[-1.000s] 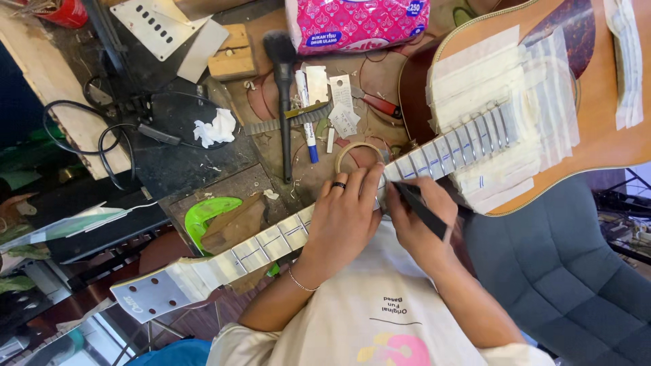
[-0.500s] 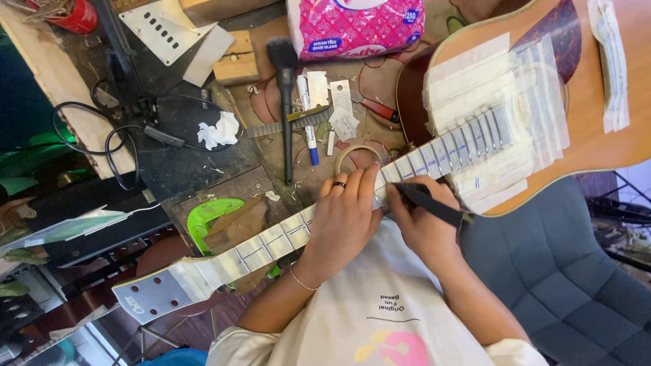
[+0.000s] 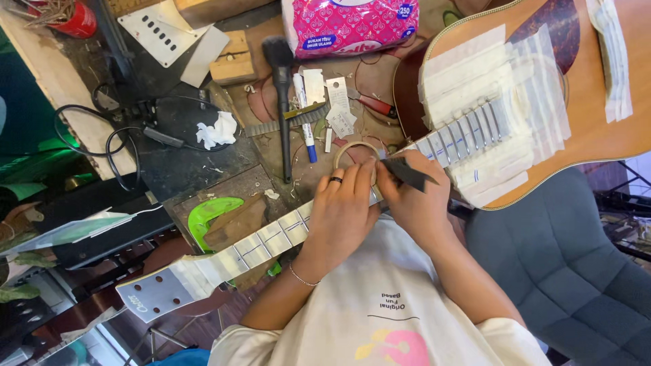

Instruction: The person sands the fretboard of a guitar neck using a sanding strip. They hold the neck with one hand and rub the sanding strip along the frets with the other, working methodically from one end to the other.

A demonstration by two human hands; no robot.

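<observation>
Hands: two — left hand (image 3: 342, 210) and right hand (image 3: 417, 203), both on the guitar neck
Guitars: one acoustic guitar (image 3: 597, 81)
Tape rolls: one (image 3: 354, 152)
Brushes: one black brush (image 3: 279, 54)
Pink tissue packs: one (image 3: 349, 24)
Red cans: one (image 3: 71, 20)
Crumpled white tissues: one (image 3: 217, 132)
Wooden blocks: one (image 3: 232, 61)
Grey chairs: one — lower right (image 3: 569, 271)

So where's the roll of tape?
In the head view the roll of tape lies on the cluttered bench, just above the left hand and beside the taped guitar neck, right of the black brush.
</observation>
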